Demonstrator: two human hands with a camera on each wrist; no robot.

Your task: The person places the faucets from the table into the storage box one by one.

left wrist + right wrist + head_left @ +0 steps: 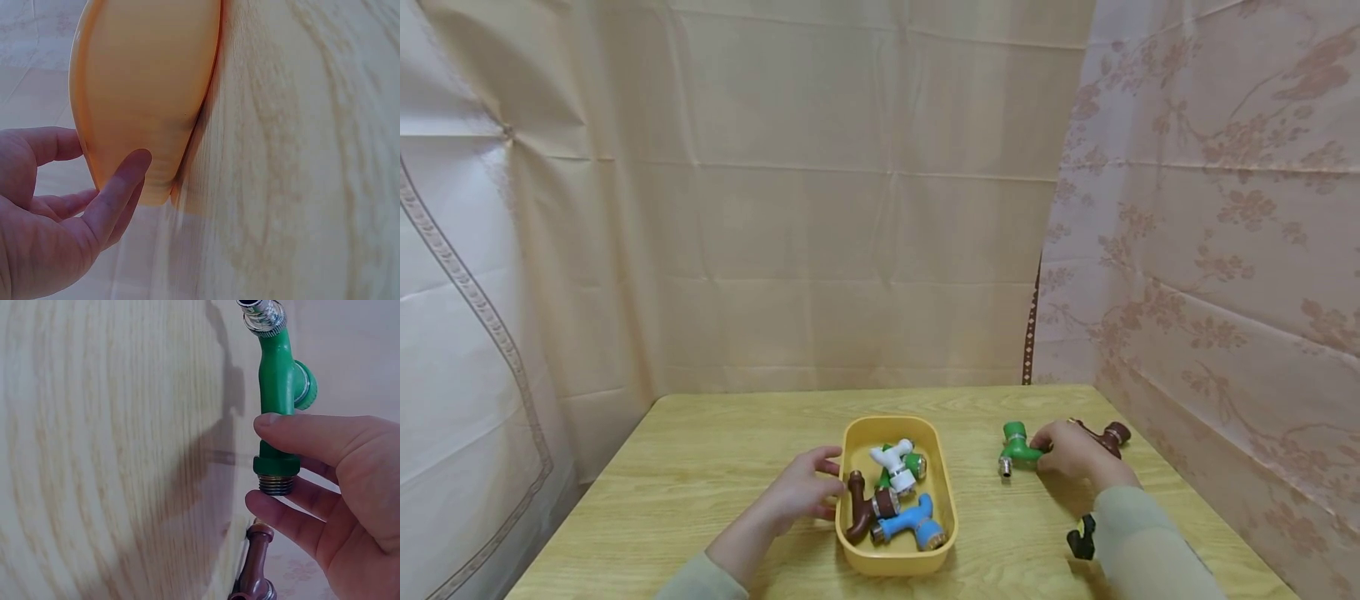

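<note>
My right hand grips a green tap, with the thumb on its body and fingers behind, near its threaded end. In the head view this green tap is at the right of the table, its metal spout toward me. Just beyond the hand lies a brown tap, partly hidden by it. My left hand rests spread fingers against the left wall of a yellow tub. Inside the tub are a white tap, a green one, a brown one and a blue one.
The wood-grain table carries everything. A beige curtain hangs behind it, and a flowered cloth borders the right side. A small black piece sits beside my right sleeve.
</note>
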